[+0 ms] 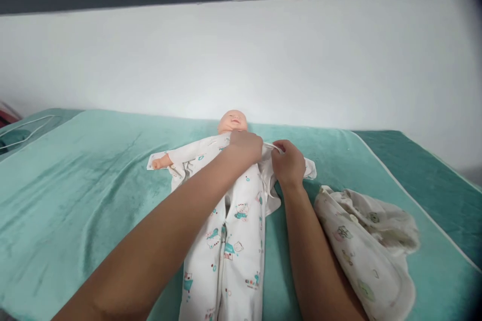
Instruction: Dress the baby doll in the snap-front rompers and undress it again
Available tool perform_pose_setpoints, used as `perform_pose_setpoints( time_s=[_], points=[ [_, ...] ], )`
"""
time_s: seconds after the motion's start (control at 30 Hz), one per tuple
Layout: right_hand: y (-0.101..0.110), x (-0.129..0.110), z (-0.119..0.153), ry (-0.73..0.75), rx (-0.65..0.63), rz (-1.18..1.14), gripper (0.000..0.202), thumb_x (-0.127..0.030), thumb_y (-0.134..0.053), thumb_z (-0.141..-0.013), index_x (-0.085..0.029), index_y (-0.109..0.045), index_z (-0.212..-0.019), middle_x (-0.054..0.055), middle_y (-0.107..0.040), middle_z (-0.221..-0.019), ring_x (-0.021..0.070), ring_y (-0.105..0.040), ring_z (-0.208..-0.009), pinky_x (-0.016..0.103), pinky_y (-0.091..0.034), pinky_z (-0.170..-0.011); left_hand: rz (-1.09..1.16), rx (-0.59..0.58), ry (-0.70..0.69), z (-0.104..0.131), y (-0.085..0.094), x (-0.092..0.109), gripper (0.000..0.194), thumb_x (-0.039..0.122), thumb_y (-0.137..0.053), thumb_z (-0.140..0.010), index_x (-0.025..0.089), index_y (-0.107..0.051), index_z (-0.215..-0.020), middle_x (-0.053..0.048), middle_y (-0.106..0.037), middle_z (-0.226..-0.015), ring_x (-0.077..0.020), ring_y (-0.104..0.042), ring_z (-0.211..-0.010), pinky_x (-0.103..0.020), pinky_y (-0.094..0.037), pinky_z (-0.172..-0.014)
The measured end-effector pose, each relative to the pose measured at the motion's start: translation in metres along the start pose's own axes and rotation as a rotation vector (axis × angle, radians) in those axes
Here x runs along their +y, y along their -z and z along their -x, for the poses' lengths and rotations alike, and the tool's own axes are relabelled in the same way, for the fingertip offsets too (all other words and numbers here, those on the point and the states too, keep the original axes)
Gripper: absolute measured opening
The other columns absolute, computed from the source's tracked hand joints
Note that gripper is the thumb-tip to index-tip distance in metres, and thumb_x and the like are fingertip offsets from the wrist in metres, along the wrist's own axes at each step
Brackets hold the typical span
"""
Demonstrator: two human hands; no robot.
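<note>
A baby doll (234, 119) lies on its back, head toward the wall, in a white printed romper (241, 210) whose legs stretch toward me. The doll's hand on the left pokes out of its sleeve. My left hand (246, 145) reaches across the doll's chest, fingers curled on the romper cloth just below the chin. Beside it, my right hand (289, 163) pinches the cloth edge at the doll's shoulder on the right. Cloth stretches between both hands. The doll's arm on that side is hidden; a sleeve end shows past my right hand.
A folded cream printed baby garment (372, 246) lies right of my right forearm. Teal plush cloth (75, 200) covers the bed, with a soft crease at left. The white wall (241, 60) rises directly behind the doll's head. A white wire-like loop (30, 125) lies at far left.
</note>
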State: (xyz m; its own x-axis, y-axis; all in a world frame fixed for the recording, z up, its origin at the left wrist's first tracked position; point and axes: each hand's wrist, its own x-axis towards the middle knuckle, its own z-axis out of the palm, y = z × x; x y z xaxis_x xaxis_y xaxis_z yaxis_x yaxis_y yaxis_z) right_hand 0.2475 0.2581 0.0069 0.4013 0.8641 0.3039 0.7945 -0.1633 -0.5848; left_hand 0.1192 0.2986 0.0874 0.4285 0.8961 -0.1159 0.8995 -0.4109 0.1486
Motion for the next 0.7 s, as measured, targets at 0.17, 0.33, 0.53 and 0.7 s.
perform_pose_setpoints(
  time_s=[0.17,0.33,0.53,0.7],
  points=[
    [-0.003,0.0,-0.002,-0.031,-0.01,-0.027,0.031,-0.025,-0.05,-0.085,-0.023,-0.071,-0.107,0.007,-0.075,-0.106,0.0254,-0.064,-0.099,0.035,-0.042,-0.086,-0.244,-0.152,-0.008,0.003,0.007,-0.005,0.035,0.033,-0.071,-0.078,0.02,-0.07,-0.111,-0.014,-0.071,-0.118,-0.0306,-0.061,-0.115,-0.044,-0.04,-0.102],
    [-0.002,-0.004,-0.002,-0.052,-0.057,-0.029,0.029,-0.024,-0.05,-0.084,-0.023,-0.071,-0.105,0.008,-0.075,-0.106,0.0253,-0.065,-0.098,0.036,-0.041,-0.085,-0.282,-0.084,-0.125,-0.004,-0.015,0.014,0.03,0.021,-0.056,-0.087,0.017,-0.069,-0.113,-0.016,-0.066,-0.125,-0.031,-0.057,-0.12,-0.044,-0.04,-0.098],
    [-0.001,-0.002,-0.003,-0.074,-0.096,-0.053,0.029,-0.025,-0.048,-0.085,-0.024,-0.07,-0.105,0.007,-0.074,-0.106,0.0258,-0.064,-0.094,0.034,-0.04,-0.078,-0.271,-0.128,-0.121,-0.019,-0.019,0.012,0.034,0.02,-0.056,-0.085,0.019,-0.066,-0.118,-0.014,-0.069,-0.121,-0.0302,-0.061,-0.113,-0.043,-0.043,-0.092],
    [0.001,-0.002,-0.004,-0.107,-0.107,-0.132,0.033,-0.023,-0.043,-0.085,-0.024,-0.068,-0.105,0.007,-0.072,-0.101,0.0252,-0.059,-0.088,0.032,-0.036,-0.07,-0.291,-0.067,-0.124,-0.009,-0.004,-0.003,0.039,0.019,-0.056,-0.085,0.018,-0.06,-0.124,-0.015,-0.066,-0.123,-0.0312,-0.06,-0.114,-0.042,-0.046,-0.088]
  ],
)
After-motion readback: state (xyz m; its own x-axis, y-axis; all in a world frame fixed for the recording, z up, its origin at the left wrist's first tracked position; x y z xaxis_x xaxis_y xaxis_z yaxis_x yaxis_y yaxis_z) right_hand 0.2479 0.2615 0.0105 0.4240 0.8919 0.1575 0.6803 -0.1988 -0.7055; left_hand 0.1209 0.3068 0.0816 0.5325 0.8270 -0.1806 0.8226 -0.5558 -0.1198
